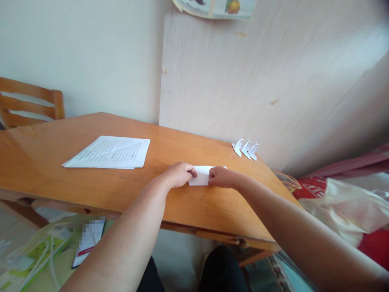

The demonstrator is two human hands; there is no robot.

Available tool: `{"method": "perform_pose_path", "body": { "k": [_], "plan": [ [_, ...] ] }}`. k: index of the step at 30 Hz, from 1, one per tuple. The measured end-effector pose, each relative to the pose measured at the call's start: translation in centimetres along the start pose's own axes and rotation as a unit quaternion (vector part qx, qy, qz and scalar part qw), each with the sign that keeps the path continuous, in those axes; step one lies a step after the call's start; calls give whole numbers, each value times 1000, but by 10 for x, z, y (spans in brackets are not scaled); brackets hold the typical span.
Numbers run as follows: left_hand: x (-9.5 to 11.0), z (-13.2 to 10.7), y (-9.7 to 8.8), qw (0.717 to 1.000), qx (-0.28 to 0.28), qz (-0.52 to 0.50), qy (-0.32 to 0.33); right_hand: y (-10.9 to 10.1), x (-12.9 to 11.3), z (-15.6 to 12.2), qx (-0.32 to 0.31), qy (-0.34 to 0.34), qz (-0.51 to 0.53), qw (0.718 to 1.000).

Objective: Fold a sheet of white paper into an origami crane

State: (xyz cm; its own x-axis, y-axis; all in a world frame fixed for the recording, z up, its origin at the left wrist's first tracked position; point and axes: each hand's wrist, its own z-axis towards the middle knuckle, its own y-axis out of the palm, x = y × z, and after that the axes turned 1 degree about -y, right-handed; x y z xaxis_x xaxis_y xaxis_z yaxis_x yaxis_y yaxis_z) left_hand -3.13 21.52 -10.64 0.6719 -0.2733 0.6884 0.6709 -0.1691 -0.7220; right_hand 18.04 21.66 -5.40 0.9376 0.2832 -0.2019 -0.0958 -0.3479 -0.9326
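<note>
A small white piece of paper point(201, 177), apparently folded, lies flat on the wooden table point(170, 202) in front of me. My left hand point(181, 174) grips its left edge, fingers bent onto the paper. At the other end, my right hand point(221, 177) is curled with its knuckles and fingertips against the sheet, covering part of it. Farther right, near the table's back edge, stand several folded paper pieces point(245, 149) in a row. A stack of printed sheets point(112, 153) rests on the left part of the table.
A wall point(206, 89) runs behind the table. At left is a wooden chair point(30, 101). Plastic bags point(349, 207) and red fabric crowd the right side. Below the table's front left lie a green power strip point(36, 253) and white cables.
</note>
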Motion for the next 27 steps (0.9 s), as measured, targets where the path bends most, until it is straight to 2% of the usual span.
{"method": "perform_pose_path", "body": {
  "k": [14,27],
  "plan": [
    [-2,1,2,998,3,-61,15,15,-39,4,-8,-60,64,996],
    [0,-1,1,996,25,-83,-5,12,-41,13,-66,-52,108,991]
  ]
}}
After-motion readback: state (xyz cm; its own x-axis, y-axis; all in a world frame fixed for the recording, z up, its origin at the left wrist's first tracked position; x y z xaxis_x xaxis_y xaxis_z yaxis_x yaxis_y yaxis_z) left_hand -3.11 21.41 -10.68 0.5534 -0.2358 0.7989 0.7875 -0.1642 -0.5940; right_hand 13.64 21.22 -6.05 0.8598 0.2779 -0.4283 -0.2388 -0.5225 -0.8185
